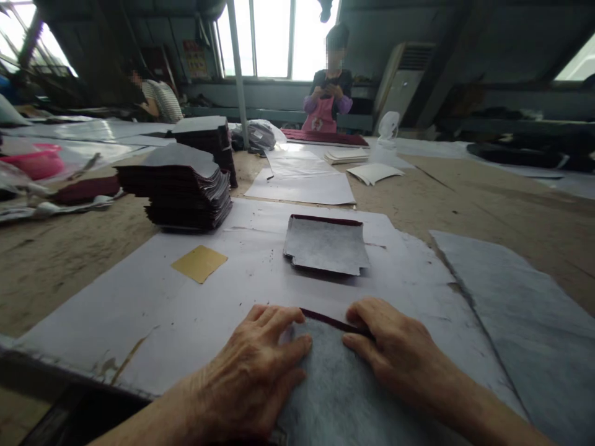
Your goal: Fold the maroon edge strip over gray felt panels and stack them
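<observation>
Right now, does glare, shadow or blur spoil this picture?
In the head view, glare whites out the windows and the wall around them looks dark; same view, a soft shadow edges the small grey piece, the left hand and right hand look fairly clear, and the side edges look stretched and smeared.

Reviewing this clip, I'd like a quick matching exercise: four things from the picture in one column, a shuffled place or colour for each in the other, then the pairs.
Things:
1. Right hand
2. Yellow square
3. Notched piece
4. Basin

Places and colours:
A. Pink, at the picture's left side
B. Grey, with a dark red far edge
C. At the near piece's dark red edge
D. On white paper

Pairs: 1-C, 2-D, 3-B, 4-A.
</observation>
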{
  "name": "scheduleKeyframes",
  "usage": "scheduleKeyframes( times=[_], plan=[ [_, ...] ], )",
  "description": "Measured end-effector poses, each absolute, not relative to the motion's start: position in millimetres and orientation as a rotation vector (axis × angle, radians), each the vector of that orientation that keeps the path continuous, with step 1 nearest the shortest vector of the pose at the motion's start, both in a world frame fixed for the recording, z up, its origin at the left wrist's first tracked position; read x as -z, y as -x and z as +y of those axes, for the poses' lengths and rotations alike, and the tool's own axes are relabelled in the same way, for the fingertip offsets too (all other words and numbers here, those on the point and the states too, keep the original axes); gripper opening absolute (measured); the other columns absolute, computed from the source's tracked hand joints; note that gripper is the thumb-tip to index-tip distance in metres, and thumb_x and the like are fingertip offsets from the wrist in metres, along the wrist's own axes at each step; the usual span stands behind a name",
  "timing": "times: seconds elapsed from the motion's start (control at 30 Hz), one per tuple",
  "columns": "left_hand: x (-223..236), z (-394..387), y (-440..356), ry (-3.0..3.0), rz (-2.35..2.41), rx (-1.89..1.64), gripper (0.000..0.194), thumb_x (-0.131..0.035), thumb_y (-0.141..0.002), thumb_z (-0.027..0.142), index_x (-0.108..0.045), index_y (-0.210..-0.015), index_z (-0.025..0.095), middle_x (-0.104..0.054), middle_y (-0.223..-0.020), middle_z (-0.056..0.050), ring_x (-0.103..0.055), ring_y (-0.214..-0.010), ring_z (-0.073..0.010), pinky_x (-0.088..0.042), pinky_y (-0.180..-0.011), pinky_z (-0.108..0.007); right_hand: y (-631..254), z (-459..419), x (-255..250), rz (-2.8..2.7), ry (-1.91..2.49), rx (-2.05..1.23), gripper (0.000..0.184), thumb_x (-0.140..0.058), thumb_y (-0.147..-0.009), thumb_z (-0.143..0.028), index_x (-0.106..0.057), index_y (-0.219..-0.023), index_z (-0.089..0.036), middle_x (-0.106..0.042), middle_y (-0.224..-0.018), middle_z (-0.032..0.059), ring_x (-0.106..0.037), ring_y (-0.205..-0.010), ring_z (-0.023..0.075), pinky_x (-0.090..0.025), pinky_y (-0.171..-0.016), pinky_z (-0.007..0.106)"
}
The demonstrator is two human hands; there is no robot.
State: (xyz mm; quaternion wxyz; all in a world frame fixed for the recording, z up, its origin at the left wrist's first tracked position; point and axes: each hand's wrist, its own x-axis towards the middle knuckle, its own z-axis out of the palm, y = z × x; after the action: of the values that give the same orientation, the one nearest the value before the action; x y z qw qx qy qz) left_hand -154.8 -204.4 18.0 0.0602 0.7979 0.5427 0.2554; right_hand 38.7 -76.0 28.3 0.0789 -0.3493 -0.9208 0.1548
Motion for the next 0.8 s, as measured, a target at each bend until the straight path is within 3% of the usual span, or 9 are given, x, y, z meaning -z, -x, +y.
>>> scheduleKeyframes(
  times=[0.13,0.27,0.37,0.43,0.5,0.6,0.8],
  plan=[
    [-12.3,-202.1,164.1,-2.352,1.587,-1.034,0.037,-0.047,-0.085,0.015,-0.046,-0.121,0.02,-0.046,-0.117,-0.009,-0.048,-0.104,-0.0188,-0.046,-0.085,-0.034,-34.7,-83.9,-32.6,-2.734,1.048,-0.588,0.009,-0.058,-0.071,-0.01,-0.053,-0.072,-0.017,-0.057,-0.079,0.003,-0.052,-0.074,0.0163,-0.04,-0.064,0.028],
    [-15.8,-186.2,155.8,-2.521,1.624,-1.01,0.034,-0.046,-0.087,0.018,-0.046,-0.121,0.019,-0.055,-0.11,-0.008,-0.051,-0.098,-0.0198,-0.043,-0.083,-0.037,-36.4,-96.8,-38.0,-2.685,0.794,-0.452,0.011,-0.053,-0.069,-0.006,-0.052,-0.068,-0.017,-0.056,-0.074,0.0031,-0.051,-0.071,0.0163,-0.037,-0.062,0.028],
    [-15.5,-170.6,139.9,-2.649,1.523,-1.018,0.02,-0.041,-0.087,0.021,-0.056,-0.099,0.017,-0.062,-0.079,-0.004,-0.054,-0.072,-0.0172,-0.04,-0.067,-0.032,-38.7,-105.0,-38.3,-2.637,0.692,-0.451,0.011,-0.048,-0.07,-0.006,-0.053,-0.071,-0.016,-0.058,-0.072,0.0037,-0.052,-0.065,0.0147,-0.036,-0.058,0.026],
    [-12.4,-162.3,131.0,-2.736,1.47,-1.193,0.028,-0.032,-0.088,0.021,-0.056,-0.075,0.017,-0.054,-0.055,0.0,-0.047,-0.052,-0.0137,-0.032,-0.053,-0.028,-38.7,-105.9,-35.0,-2.629,0.663,-0.459,0.014,-0.048,-0.069,-0.007,-0.056,-0.077,-0.015,-0.061,-0.074,0.004,-0.055,-0.064,0.0143,-0.036,-0.056,0.024],
    [-10.1,-157.7,126.5,-2.823,1.468,-1.362,0.034,-0.028,-0.087,0.018,-0.05,-0.061,0.018,-0.044,-0.044,0.001,-0.039,-0.042,-0.0119,-0.023,-0.047,-0.028,-39.0,-103.1,-29.5,-2.672,0.62,-0.389,0.014,-0.048,-0.069,-0.008,-0.058,-0.076,-0.016,-0.063,-0.071,0.0032,-0.057,-0.062,0.014,-0.035,-0.053,0.023],
    [-12.5,-158.6,128.6,-2.965,1.533,-1.249,0.031,-0.034,-0.084,0.011,-0.048,-0.057,0.018,-0.043,-0.043,0.002,-0.04,-0.041,-0.0115,-0.022,-0.046,-0.028,-44.7,-96.2,-24.4,-2.748,0.598,-0.31,0.012,-0.048,-0.071,-0.01,-0.057,-0.065,-0.016,-0.061,-0.06,0.0016,-0.055,-0.053,0.0123,-0.03,-0.048,0.023],
    [-26.2,-171.0,147.4,-2.626,1.643,-0.854,0.022,-0.038,-0.085,0.016,-0.057,-0.075,0.02,-0.059,-0.058,0.003,-0.054,-0.052,-0.0103,-0.037,-0.053,-0.022,-70.1,-86.4,-53.1,-2.662,0.866,-0.743,0.017,-0.044,-0.078,-0.017,-0.054,-0.063,-0.018,-0.061,-0.062,-0.0011,-0.054,-0.057,0.0094,-0.032,-0.052,0.019]
  ],
)
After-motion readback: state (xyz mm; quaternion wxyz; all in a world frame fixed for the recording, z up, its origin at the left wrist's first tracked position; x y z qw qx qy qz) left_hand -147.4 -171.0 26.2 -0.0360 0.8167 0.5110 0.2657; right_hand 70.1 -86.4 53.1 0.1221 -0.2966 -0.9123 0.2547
